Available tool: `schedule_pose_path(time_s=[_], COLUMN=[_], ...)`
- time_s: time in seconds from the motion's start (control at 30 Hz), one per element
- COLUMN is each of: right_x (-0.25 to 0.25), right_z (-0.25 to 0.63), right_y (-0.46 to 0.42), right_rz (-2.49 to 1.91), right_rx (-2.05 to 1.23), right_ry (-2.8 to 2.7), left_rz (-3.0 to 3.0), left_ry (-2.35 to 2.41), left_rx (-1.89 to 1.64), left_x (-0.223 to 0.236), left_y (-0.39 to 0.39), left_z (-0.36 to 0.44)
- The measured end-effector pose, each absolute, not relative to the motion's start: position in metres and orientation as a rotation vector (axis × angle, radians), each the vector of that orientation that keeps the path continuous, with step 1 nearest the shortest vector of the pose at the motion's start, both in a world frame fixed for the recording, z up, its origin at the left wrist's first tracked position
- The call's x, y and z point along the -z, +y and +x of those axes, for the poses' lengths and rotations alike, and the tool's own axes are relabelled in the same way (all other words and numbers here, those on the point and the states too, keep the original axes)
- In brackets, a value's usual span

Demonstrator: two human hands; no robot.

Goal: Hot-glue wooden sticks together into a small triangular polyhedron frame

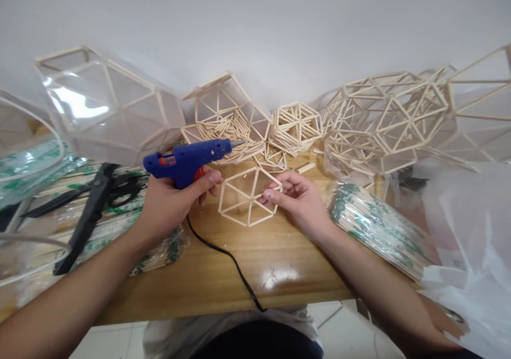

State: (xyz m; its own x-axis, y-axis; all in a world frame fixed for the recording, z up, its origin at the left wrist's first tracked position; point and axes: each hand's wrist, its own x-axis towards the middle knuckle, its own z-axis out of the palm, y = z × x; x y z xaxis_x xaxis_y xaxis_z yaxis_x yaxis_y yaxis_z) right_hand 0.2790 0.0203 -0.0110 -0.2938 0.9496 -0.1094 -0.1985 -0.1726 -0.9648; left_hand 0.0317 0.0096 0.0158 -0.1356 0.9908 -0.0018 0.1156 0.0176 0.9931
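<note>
My left hand point(175, 199) is wrapped round the handle of a blue hot glue gun point(187, 158), whose metal nozzle points right. Its black cord point(223, 251) runs down across the table. Between the thumb and fingers of my right hand point(301, 202) is the right side of a hexagonal frame of thin wooden sticks point(250, 196), with spokes meeting at its centre. My left fingertips are close to the frame's left edge; whether they touch it I cannot tell. Behind it, many short wooden sticks point(227, 127) lie heaped inside a larger stick frame.
Larger stick frames point(120, 108) stand along the wall, including a rounded lattice point(395, 114) at right. Black scissors or cutters point(90, 215) lie on wrapped stick packs at left. Another stick pack point(375, 226) and white plastic point(471, 252) are at right on the wooden table point(295, 274).
</note>
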Motion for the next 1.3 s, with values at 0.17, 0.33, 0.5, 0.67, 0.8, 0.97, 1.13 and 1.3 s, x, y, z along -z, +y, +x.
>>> schedule_pose_path(time_s=[0.17, 0.33, 0.5, 0.67, 0.8, 0.97, 1.13, 1.3], right_x=[0.002, 0.000, 0.006, 0.014, 0.017, 0.014, 0.012, 0.010], right_z=[0.284, 0.288, 0.288, 0.281, 0.276, 0.276, 0.277, 0.277], right_y=[0.009, 0.000, -0.002, 0.001, 0.005, 0.015, 0.019, 0.017], right_rz=[-0.843, -0.612, -0.629, -0.875, -0.997, -1.094, -0.956, -0.906], right_rx=[-0.828, -0.356, -0.152, -0.155, -0.781, -1.638, -1.843, -1.810], right_ry=[-1.620, -2.064, -2.093, -1.805, -1.498, -1.060, -0.862, -0.877], left_rz=[1.147, 1.201, 1.222, 1.242, 1.228, 1.197, 1.246, 1.238], left_ry=[1.332, 1.404, 1.484, 1.482, 1.475, 1.452, 1.442, 1.468], left_rx=[-1.235, -1.241, -1.208, -1.221, -1.258, -1.277, -1.271, -1.318], left_x=[-0.016, -0.019, -0.015, -0.013, -0.013, -0.014, -0.012, -0.007], left_y=[0.010, 0.009, 0.006, 0.005, 0.003, 0.003, 0.003, 0.005], left_z=[0.032, 0.035, 0.032, 0.029, 0.031, 0.033, 0.032, 0.032])
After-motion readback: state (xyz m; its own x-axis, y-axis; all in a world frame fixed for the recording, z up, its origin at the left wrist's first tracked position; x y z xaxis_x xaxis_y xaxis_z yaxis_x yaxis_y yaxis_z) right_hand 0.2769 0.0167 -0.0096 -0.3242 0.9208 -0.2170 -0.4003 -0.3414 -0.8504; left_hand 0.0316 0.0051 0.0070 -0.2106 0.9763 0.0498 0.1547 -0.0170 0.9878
